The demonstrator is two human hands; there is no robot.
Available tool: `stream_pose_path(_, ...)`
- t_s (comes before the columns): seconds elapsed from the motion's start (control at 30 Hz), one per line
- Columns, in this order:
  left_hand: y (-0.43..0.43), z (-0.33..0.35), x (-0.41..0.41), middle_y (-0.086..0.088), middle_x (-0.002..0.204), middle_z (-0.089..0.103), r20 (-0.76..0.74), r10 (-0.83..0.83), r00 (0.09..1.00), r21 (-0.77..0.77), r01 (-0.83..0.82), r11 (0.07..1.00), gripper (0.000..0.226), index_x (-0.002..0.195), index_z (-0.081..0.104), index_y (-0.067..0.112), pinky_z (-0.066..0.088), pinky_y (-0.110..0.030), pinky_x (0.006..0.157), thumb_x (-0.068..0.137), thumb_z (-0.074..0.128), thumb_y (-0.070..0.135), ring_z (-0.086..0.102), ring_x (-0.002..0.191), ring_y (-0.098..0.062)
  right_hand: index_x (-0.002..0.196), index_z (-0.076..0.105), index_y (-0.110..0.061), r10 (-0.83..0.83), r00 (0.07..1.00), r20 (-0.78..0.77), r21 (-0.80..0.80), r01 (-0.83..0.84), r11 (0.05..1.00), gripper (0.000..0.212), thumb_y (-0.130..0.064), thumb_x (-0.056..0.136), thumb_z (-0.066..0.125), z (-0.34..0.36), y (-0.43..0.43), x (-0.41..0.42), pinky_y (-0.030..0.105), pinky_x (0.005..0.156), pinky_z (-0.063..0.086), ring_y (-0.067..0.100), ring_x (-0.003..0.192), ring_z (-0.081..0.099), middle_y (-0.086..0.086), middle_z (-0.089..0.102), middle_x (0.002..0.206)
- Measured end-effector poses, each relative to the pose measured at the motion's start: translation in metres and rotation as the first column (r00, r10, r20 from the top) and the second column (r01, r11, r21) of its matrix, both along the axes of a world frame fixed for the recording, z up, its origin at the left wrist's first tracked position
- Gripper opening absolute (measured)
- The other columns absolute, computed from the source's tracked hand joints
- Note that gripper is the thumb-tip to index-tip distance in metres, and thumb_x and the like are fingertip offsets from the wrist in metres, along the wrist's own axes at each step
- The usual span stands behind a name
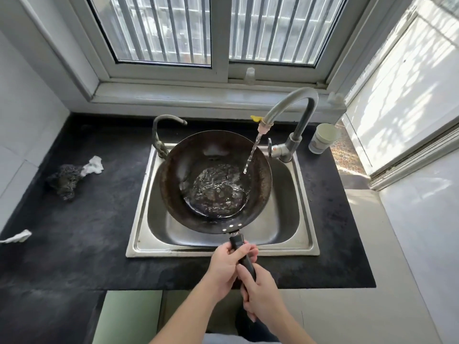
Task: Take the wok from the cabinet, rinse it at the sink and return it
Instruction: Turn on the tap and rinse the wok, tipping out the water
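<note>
A dark round wok (pixel 173 175) hangs over the steel sink (pixel 141 194), holding a pool of water in its bottom. Water streams from the tall curved faucet (pixel 295 100) onto the wok's right inner wall. The wok's black handle (pixel 244 256) points toward me over the sink's front rim. My left hand (pixel 229 264) is wrapped around the upper handle. My right hand (pixel 260 294) grips the handle just below it, nearer my body. The handle's end is hidden by my hands.
A second, smaller faucet (pixel 161 130) stands at the sink's back left. A dark scrubbing cloth with a white rag (pixel 72 176) lies on the black counter (pixel 87 232) at left. A paper cup (pixel 323 137) stands right of the faucet. Green cabinet doors (pixel 129 316) sit below.
</note>
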State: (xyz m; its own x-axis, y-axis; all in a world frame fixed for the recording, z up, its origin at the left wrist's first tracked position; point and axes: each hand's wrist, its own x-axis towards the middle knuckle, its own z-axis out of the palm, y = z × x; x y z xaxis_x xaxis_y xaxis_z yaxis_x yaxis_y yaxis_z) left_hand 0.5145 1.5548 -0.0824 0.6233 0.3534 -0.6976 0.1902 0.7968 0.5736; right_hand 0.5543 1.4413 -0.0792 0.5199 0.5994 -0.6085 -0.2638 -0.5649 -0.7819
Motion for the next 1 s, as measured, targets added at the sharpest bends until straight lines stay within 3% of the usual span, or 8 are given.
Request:
stream_pose_path(0.2, -0.002, -0.01, -0.025, -0.014, 0.093, 0.075, -0.045, 0.048, 0.998, 0.033, -0.046, 0.998, 0.024, 0.113, 0.063, -0.003, 0.057, -0.033, 0.082, 0.09, 0.067, 0.005, 0.073, 0.087, -0.021, 0.094, 0.062, -0.013, 0.067, 0.997, -0.049, 0.001, -0.067, 0.998, 0.027, -0.039, 0.098, 0.056, -0.009, -0.003, -0.017, 0.032, 0.04, 0.041, 0.021, 0.041, 0.045, 0.004, 0.058, 0.058)
stream_pose_path(0.4, -0.012, -0.015, -0.04, -0.016, 0.092, 0.071, -0.036, 0.015, 0.999, 0.026, -0.014, 1.0, 0.021, 0.111, 0.061, -0.006, 0.059, -0.03, 0.076, 0.091, 0.064, -0.001, 0.072, 0.082, -0.022, 0.095, 0.063, -0.008, 0.013, 0.998, -0.061, -0.011, -0.014, 1.0, 0.025, -0.033, 0.097, 0.06, -0.016, -0.015, -0.036, 0.026, 0.039, 0.037, 0.011, 0.039, 0.045, 0.004, 0.055, 0.057)
stream_pose_path(0.6, -0.017, -0.014, -0.019, -0.015, 0.084, 0.069, -0.011, -0.013, 1.0, 0.011, 0.013, 1.0, 0.015, 0.106, 0.059, -0.007, 0.059, -0.027, 0.073, 0.092, 0.061, -0.004, 0.07, 0.073, -0.019, 0.089, 0.063, -0.019, -0.018, 0.999, 0.028, -0.044, 0.019, 0.999, 0.014, -0.031, 0.096, 0.062, -0.02, -0.019, -0.025, 0.024, 0.045, 0.04, 0.004, 0.043, 0.049, -0.004, 0.058, 0.055)
stream_pose_path(0.77, -0.011, -0.011, 0.0, -0.014, 0.079, 0.07, -0.007, 0.025, 1.0, -0.021, -0.025, 0.999, 0.02, 0.111, 0.059, -0.009, 0.059, -0.026, 0.071, 0.093, 0.061, 0.0, 0.068, 0.07, -0.018, 0.098, 0.062, -0.025, 0.052, 0.986, 0.158, -0.097, -0.037, 0.995, 0.01, -0.033, 0.092, 0.066, -0.021, -0.01, -0.003, 0.024, 0.061, 0.051, 0.006, 0.064, 0.06, -0.008, 0.066, 0.074)
stream_pose_path(0.9, -0.006, -0.01, 0.009, -0.017, 0.086, 0.07, 0.025, 0.107, 0.994, -0.059, -0.106, 0.993, 0.019, 0.11, 0.058, -0.008, 0.059, -0.029, 0.07, 0.092, 0.061, -0.004, 0.067, 0.069, -0.02, 0.096, 0.063, -0.025, 0.103, 0.982, 0.158, -0.089, -0.089, 0.992, 0.014, -0.035, 0.087, 0.068, -0.012, -0.005, 0.01, 0.025, 0.053, 0.048, 0.006, 0.053, 0.057, -0.005, 0.065, 0.067)
stream_pose_path(1.0, -0.003, -0.01, 0.007, -0.017, 0.089, 0.071, 0.028, 0.14, 0.99, -0.083, -0.138, 0.987, 0.024, 0.114, 0.058, -0.009, 0.058, -0.031, 0.072, 0.091, 0.061, -0.004, 0.068, 0.072, -0.021, 0.096, 0.063, -0.026, 0.153, 0.97, 0.187, -0.12, -0.132, 0.984, 0.016, -0.036, 0.085, 0.069, -0.011, -0.003, 0.012, 0.025, 0.054, 0.049, 0.008, 0.056, 0.059, -0.002, 0.069, 0.074)
